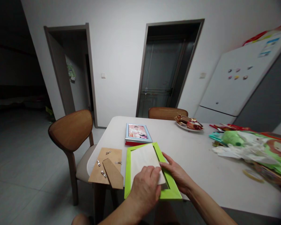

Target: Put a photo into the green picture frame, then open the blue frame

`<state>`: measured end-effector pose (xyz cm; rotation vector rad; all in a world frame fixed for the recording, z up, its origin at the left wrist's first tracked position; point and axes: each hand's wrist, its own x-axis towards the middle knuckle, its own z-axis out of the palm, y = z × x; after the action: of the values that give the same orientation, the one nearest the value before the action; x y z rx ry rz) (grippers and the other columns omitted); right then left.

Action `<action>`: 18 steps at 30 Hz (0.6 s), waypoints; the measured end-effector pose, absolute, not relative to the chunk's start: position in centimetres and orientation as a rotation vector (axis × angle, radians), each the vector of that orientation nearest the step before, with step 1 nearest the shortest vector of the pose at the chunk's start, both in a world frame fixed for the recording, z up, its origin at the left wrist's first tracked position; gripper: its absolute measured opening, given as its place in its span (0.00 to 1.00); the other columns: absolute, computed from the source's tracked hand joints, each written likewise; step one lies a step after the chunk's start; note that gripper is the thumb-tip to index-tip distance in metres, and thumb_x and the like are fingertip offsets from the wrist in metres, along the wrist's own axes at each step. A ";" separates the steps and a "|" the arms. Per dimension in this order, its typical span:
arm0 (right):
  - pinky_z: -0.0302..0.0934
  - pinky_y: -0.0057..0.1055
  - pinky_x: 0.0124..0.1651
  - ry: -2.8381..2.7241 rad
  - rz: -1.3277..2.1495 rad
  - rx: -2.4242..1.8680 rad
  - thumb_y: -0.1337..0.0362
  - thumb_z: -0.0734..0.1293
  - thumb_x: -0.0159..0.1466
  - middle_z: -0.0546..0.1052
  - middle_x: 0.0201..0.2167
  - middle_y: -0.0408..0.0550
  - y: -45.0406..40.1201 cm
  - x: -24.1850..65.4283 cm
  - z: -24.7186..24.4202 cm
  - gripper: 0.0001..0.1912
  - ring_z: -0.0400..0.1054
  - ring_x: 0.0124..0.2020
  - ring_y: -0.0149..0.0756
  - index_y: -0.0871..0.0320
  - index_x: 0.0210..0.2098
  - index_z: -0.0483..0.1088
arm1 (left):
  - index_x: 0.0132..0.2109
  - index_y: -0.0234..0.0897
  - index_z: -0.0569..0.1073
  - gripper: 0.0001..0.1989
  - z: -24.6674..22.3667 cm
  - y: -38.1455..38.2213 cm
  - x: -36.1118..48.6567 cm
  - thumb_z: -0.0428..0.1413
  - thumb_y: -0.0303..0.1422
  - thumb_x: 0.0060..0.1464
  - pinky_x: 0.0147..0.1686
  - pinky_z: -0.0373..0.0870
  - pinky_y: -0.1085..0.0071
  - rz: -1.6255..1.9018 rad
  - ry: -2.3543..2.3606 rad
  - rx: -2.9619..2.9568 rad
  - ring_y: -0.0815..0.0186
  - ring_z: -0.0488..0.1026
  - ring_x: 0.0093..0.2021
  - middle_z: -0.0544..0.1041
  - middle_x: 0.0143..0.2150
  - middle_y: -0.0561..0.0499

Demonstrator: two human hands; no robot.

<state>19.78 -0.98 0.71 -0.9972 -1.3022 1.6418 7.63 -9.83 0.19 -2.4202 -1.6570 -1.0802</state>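
Observation:
A lime-green picture frame [128, 168] lies at the table's near edge. A white sheet [142, 156] sits inside it, slightly askew, with a dark gap along its right side. My left hand [146, 184] reaches over the frame, its curled fingers pinching the sheet's lower right part. My right hand [175, 172] grips the frame's right side, thumb on top near the sheet's edge. Left of the frame is a brown backing board [97, 170] with metal clips and a stand leg [113, 175]. Behind the green frame, a light-blue frame with a pink picture [137, 132] rests on something red [133, 143].
A plate [189, 127] with wrapped items stands at the table's far side. Plastic packaging [245, 147] and a tape roll [253, 175] lie at the right. Wooden chairs stand left [72, 131] and behind [167, 113]. A white refrigerator [243, 75] is at the back right.

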 end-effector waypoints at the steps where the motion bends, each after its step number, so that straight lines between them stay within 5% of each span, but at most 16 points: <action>1: 0.59 0.27 0.26 -1.330 1.612 -1.000 0.64 0.65 0.48 0.69 0.19 0.39 -0.7 19.8 0.5 0.41 0.62 0.17 0.28 0.57 0.57 0.42 | 0.50 0.35 0.59 0.23 0.4 -9.8 7.4 0.49 0.22 0.44 0.41 0.66 0.62 -1.054 -1.625 -2.413 0.59 0.64 0.42 0.68 0.42 0.45; 11: 0.50 0.24 0.21 -1.784 0.856 -1.458 0.65 0.60 0.50 0.65 0.16 0.39 2.7 21.6 -2.7 0.29 0.58 0.17 0.28 0.67 0.52 0.57 | 0.49 0.37 0.58 0.22 0.0 -11.5 -0.8 0.47 0.24 0.43 0.32 0.65 0.69 -1.684 -2.245 -1.658 0.69 0.67 0.24 0.69 0.38 0.49; 18: 0.54 0.27 0.32 -2.096 0.328 -1.635 0.63 0.57 0.52 0.73 0.26 0.49 3.2 22.1 -3.3 0.23 0.65 0.28 0.36 0.66 0.47 0.64 | 0.50 0.36 0.58 0.20 -2.9 -12.3 -2.8 0.46 0.29 0.47 0.32 0.63 0.69 -1.302 -2.526 -1.720 0.62 0.71 0.31 0.72 0.38 0.47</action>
<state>22.14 3.20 -3.35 -1.6352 -2.0963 0.3281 -2.83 -12.33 -2.85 -1.7201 -2.5264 -1.3017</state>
